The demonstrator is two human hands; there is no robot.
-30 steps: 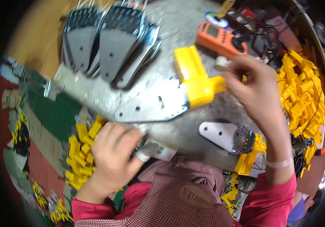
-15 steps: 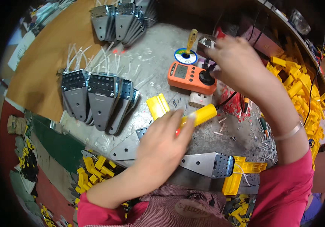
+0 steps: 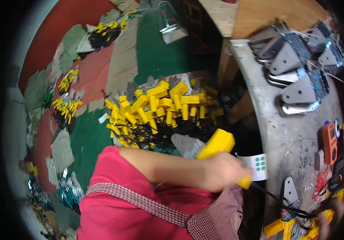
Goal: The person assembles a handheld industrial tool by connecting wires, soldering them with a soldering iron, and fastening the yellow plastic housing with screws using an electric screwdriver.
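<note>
My left hand (image 3: pixel 229 171) is closed round the handle of a yellow pipe welding iron (image 3: pixel 219 143), away from the table's edge. Its tapered grey metal plate (image 3: pixel 186 145) points left. From the handle's lower end a black cable (image 3: pixel 270 195) runs right toward my right hand (image 3: pixel 327 224). That hand is smeared by motion at the lower right, so its fingers are unclear. Beside my left hand shows a white sheet (image 3: pixel 256 166) with green round dots. Near my right hand, another iron (image 3: pixel 290 192) with a grey plate and open yellow handle shell lies on the table.
Many yellow-handled irons (image 3: pixel 160 100) with black cables are heaped on the green floor (image 3: pixel 94 140) to the left. Grey plates (image 3: pixel 300 90) stand grouped on the table (image 3: pixel 274 120). An orange meter (image 3: pixel 329 142) is at the right; a dustpan (image 3: pixel 173 34) lies farther off.
The view has swung left toward the floor. My left hand has carried the yellow iron off the table; my right hand has left the plug at the orange meter.
</note>
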